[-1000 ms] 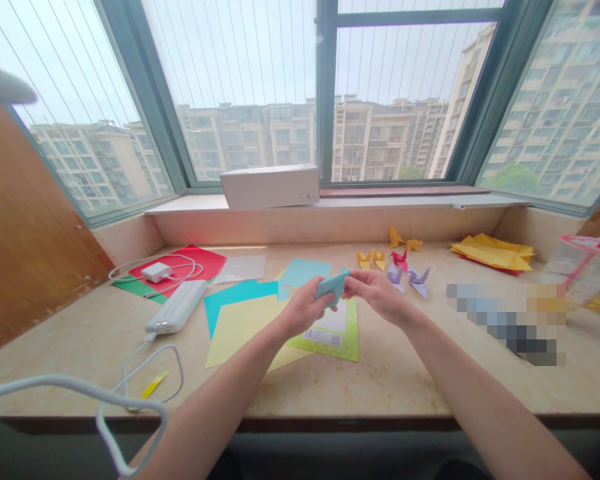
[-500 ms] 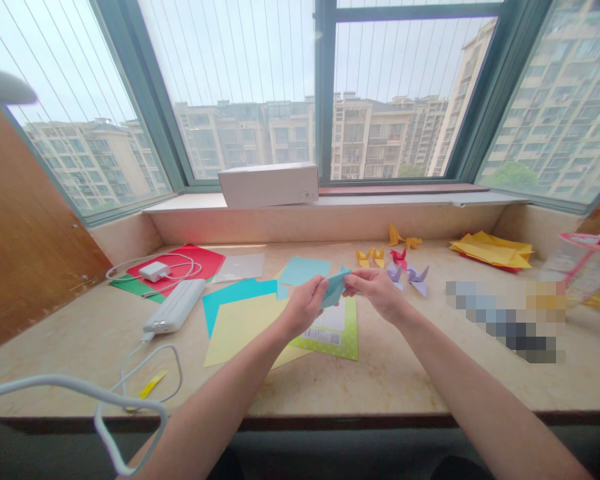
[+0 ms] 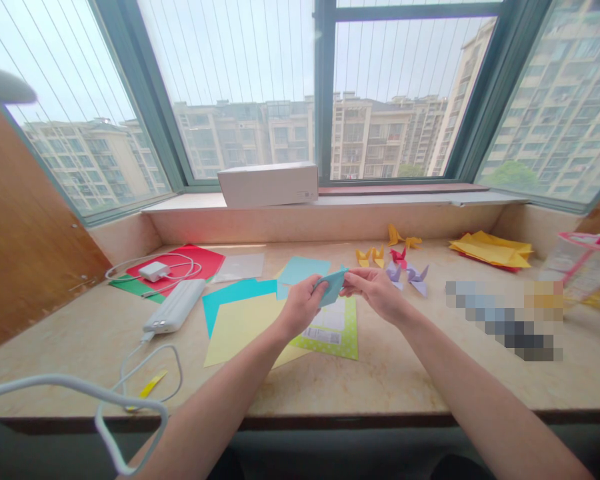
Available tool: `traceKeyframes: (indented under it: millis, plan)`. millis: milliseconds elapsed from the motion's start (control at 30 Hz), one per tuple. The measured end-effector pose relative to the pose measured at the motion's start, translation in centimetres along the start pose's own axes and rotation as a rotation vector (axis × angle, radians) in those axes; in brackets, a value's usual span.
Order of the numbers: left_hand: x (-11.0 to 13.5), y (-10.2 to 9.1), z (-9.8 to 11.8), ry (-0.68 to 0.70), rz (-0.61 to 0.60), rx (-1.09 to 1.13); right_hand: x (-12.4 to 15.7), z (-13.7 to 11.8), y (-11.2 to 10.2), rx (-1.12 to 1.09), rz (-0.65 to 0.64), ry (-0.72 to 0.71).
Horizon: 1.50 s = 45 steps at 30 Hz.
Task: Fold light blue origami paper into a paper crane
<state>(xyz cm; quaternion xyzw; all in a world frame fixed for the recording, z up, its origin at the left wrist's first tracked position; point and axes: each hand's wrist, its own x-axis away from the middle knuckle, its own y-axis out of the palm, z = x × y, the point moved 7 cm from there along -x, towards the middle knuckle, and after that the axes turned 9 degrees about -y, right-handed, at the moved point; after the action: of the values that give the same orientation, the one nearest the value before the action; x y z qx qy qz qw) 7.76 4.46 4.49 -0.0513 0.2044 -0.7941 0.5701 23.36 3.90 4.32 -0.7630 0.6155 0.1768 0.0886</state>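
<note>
From the head view, I can see both hands working over the middle of the stone-topped counter [image 3: 380,387]. The left hand [image 3: 303,303] pinches a folded light blue paper [image 3: 331,290] by its left end, thumb laid on top and the other fingers tucked underneath. The right hand [image 3: 377,288] has the paper's right tip nipped between thumb and fingertips; just what those fingertips press is too small to tell. The folded piece is held between the two hands, in front of a flat light blue sheet [image 3: 304,268] lying farther off.

Beneath and to the left of the hands a pale yellow sheet [image 3: 245,333] overlaps a teal sheet [image 3: 225,301], and a green dotted packet [image 3: 347,341] with a white label lies under the paper, toward the near side. Just beyond the right hand sits a little cluster of folded birds: two purple birds [image 3: 417,278], a red bird [image 3: 398,256] and some yellow birds [image 3: 378,257], with more yellow folds at the far side.

Over on the far right is a stack of yellow paper [image 3: 493,250], near a clear container [image 3: 577,267] with a pink rim. On the left, a white power bank [image 3: 175,307] lies near a white charger [image 3: 154,271], which rests on a red sheet [image 3: 205,261]. A white box [image 3: 270,187] stands on the far ledge, by the window.
</note>
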Motion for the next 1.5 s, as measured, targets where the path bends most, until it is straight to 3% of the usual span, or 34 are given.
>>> traceKeyframes:
  millis: [167,467,667,900,1100,1400,1500]
  plan:
    - [0.0,-0.3,-0.2,0.01,0.02,-0.008,0.1,-0.5,0.3,0.057,-0.044,-0.003]
    - [0.4,0.3,0.5,0.059,0.011,-0.086,-0.3,-0.2,-1.2,0.129,0.16,-0.076]
    - [0.9,0.8,1.7,0.137,-0.099,-0.087,-0.1,-1.0,-1.5,0.2,0.212,-0.153]
    - [0.4,1.2,0.6,0.045,-0.163,0.054,-0.5,-0.4,-1.5,0.167,0.183,-0.18]
    - [0.5,1.2,0.6,0.004,-0.194,0.148,-0.3,-1.2,-0.5,0.23,0.077,-0.177]
    - [0.8,1.8,0.8,-0.019,-0.254,0.203,0.0,-1.7,-0.8,0.236,0.156,-0.187]
    - [0.7,1.7,0.9,-0.022,-0.247,0.182,-0.1,-2.0,-1.6,0.27,0.238,-0.219]
